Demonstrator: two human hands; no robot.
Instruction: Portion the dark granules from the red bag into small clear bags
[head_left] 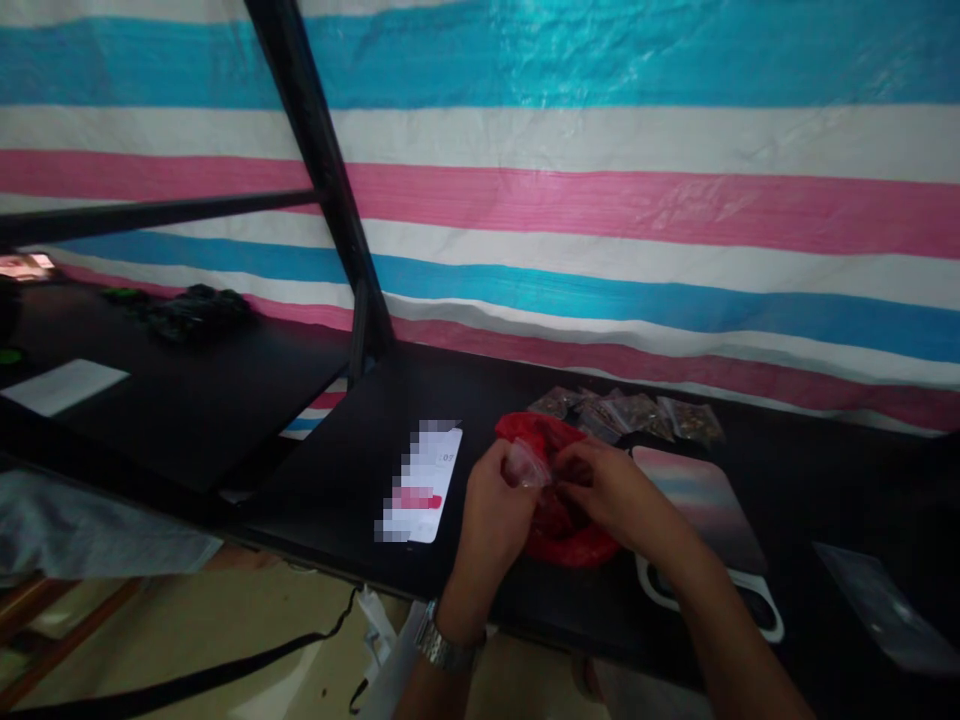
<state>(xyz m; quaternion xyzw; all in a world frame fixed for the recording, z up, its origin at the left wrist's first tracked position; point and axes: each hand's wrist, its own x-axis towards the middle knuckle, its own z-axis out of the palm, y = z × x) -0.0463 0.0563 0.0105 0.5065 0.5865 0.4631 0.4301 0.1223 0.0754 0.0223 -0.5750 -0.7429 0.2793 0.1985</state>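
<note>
A small clear plastic bag [529, 466] is pinched in my left hand [501, 505], above a red plastic bag [577, 548] that lies open on the black table. My right hand [600, 490] is beside it at the red bag's mouth, fingers pressed together; what they hold, if anything, is hidden. Dark contents inside the red bag cannot be made out. Just behind it lie several filled clear zip bags [637, 414]. To the right, partly under my right forearm, sits a kitchen scale [709, 500] with a shiny metal top.
A lit phone [431, 490] lies left of the red bag. Flat clear plastic bags [885, 610] rest at the right. On the neighbouring table are a dark bundle [199, 312] and a white sheet [66, 386]. A black metal frame [330, 180] stands before the striped tarp [637, 210].
</note>
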